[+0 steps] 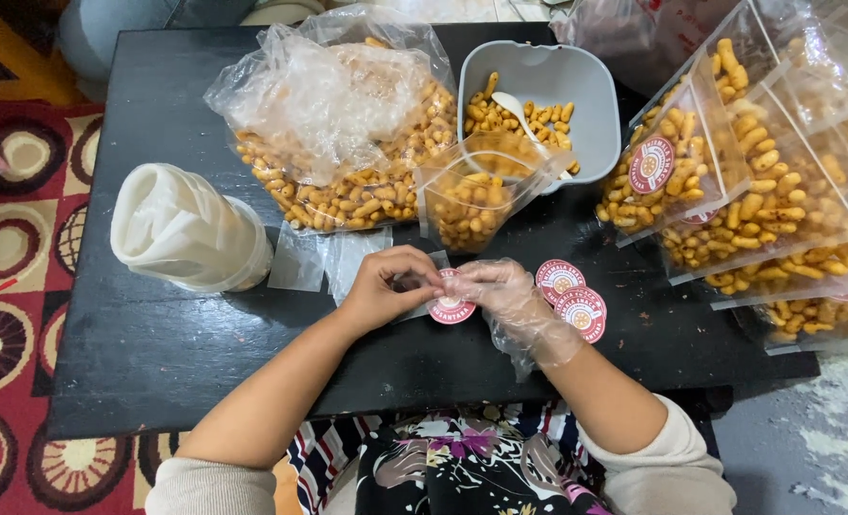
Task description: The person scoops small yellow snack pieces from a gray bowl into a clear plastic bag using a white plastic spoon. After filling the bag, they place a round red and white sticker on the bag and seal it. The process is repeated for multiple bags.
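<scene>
I'm pinching a round red sticker [451, 307] between both hands just below the small open bag of snacks [472, 202]: my bare left hand [386, 286] is gripping its left edge with fingertips closed, my gloved right hand [500, 286] is holding the right edge. The sticker is lying flat, straight under the bag, both hands about equally near it. Two more round stickers [572, 296] are sitting just right of my right hand, below the grey tub [586, 86].
</scene>
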